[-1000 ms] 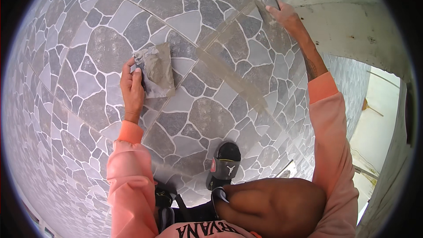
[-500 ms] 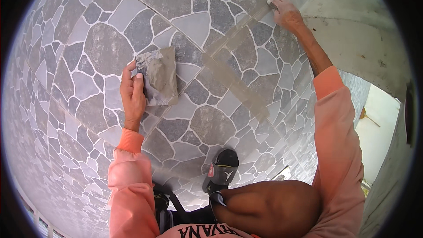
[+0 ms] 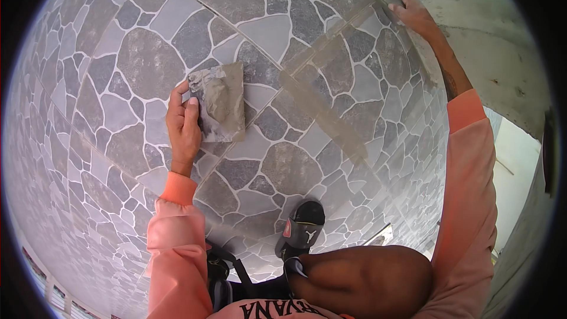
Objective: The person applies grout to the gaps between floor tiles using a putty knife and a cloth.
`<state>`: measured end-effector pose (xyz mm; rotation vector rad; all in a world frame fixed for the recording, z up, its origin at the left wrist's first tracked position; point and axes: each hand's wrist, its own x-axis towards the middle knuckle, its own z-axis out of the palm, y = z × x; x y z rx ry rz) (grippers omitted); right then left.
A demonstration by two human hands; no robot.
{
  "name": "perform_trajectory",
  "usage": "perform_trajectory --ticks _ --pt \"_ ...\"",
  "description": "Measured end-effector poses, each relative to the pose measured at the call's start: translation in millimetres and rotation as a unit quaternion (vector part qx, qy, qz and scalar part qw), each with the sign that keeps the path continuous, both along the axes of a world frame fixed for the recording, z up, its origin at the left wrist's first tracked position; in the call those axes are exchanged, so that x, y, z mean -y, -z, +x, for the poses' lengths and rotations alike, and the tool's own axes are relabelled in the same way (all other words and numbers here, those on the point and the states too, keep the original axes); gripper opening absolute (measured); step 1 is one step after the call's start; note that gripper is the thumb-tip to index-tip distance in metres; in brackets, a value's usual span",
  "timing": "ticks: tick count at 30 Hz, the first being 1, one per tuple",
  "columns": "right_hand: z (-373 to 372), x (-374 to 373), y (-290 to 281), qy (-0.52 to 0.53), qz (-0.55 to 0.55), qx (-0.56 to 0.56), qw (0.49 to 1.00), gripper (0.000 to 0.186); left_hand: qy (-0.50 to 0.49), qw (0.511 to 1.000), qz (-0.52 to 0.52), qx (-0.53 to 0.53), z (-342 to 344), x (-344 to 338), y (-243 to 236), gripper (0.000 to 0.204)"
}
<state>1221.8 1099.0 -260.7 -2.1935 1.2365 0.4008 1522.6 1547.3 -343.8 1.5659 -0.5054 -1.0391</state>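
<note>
My left hand (image 3: 185, 127) grips the left edge of a flat square board (image 3: 238, 103), thumb on top. A mound of wet grey mortar (image 3: 218, 101) sits on the board, just above the floor. At the far right, my right hand (image 3: 417, 19) is closed on a small flat scraper (image 3: 390, 0), its blade at the tile floor beside the concrete edge. Below and left of it, grey mortar (image 3: 325, 115) is smeared in a band along a tile joint. Another smeared joint (image 3: 319, 44) runs up toward the scraper. The scraper's grip is mostly hidden by my fingers.
Stone-patterned floor tiles (image 3: 147, 59) with pale lines spread all around. A rough concrete slab (image 3: 484, 47) borders the floor at right. My sandalled foot (image 3: 304, 227) and bent knee (image 3: 366, 274) are at the lower middle. A small pale-edged piece (image 3: 379, 235) lies right of the foot.
My right hand has moved right, toward the concrete edge, and the scraper blade now shows more. My left hand still holds the board, with the whole view shifted slightly.
</note>
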Motion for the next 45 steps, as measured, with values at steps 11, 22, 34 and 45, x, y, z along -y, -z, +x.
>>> perform_trajectory --ticks 11,22,34,45 --pt "0 -22 35 -0.063 -0.298 -0.106 0.946 0.046 -0.022 1.000 -0.017 -0.015 -10 8 -10 0.033" --pt "58 -249 22 -0.118 -0.215 0.057 0.968 0.030 -0.060 0.997 -0.048 -0.023 -6 11 5 0.033" --pt "29 -320 -39 0.114 0.219 0.166 0.955 0.032 -0.074 0.992 -0.049 -0.086 -23 -13 -14 0.033" --pt "4 -326 -53 0.392 0.434 0.391 0.711 0.042 -0.016 0.986 -0.067 -0.149 -37 1 -29 0.034"
